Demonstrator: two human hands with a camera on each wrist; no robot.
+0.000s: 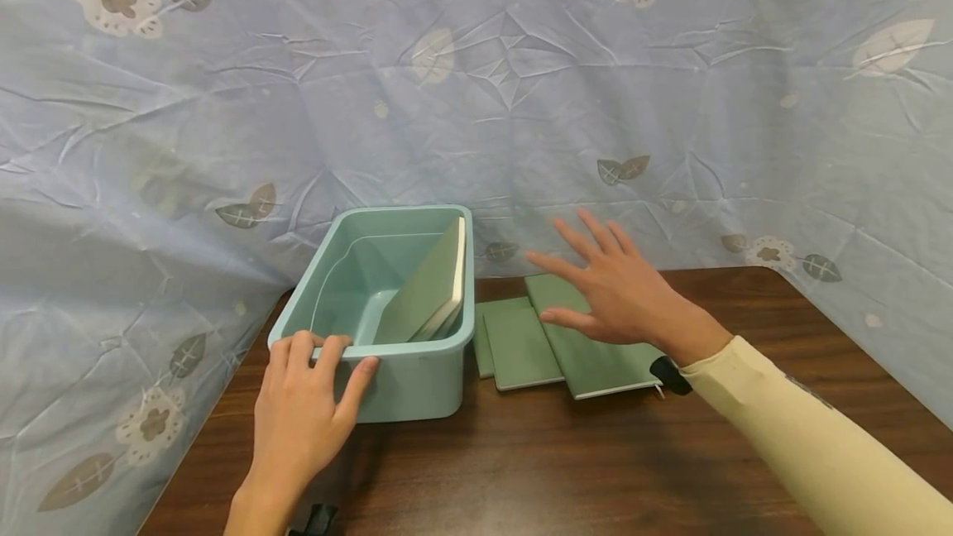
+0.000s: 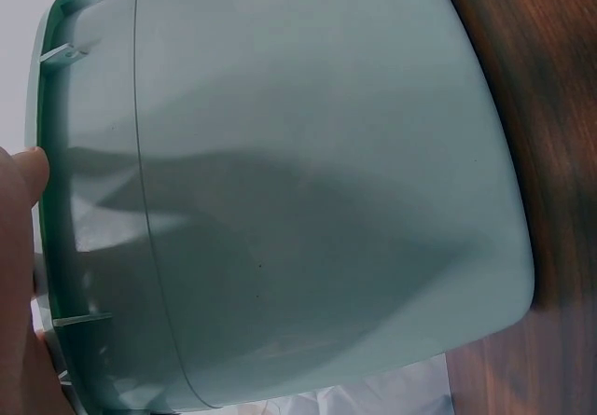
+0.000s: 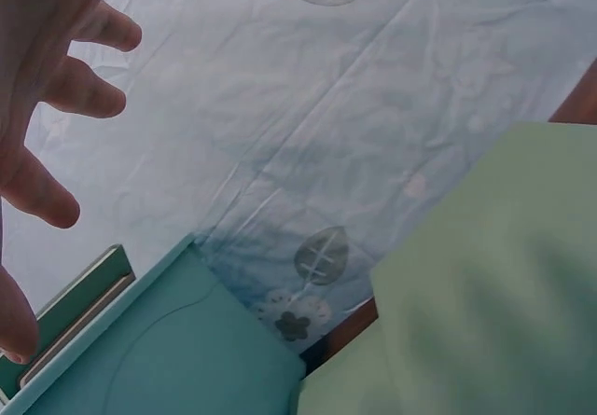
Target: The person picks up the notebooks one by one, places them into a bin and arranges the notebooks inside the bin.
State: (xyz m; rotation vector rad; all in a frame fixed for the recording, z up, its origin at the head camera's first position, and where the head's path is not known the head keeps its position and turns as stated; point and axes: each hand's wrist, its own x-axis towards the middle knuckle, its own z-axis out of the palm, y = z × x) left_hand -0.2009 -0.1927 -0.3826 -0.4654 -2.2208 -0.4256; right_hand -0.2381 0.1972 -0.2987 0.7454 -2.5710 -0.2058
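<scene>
My left hand [image 1: 301, 408] grips the near rim of a blue-green plastic bin [image 1: 409, 383], fingers over the edge and thumb on the front side. In the left wrist view the thumb [image 2: 33, 172] lies at the rim. Inside the bin, green notebooks [image 1: 424, 279] stand tilted against its right wall. With fingers spread, my right hand [image 1: 621, 296] hovers above a large green notebook [image 1: 614, 366] and holds nothing. This notebook overlaps a smaller green one [image 1: 521, 350], which lies partly over another green notebook [image 1: 482, 350].
Everything stands on a dark brown wooden table [image 1: 506, 470]. A pale blue cloth [image 1: 476, 131] with flowers and leaves hangs behind it and along both sides. Right of the bin, the notebooks lie flat near the table's back edge.
</scene>
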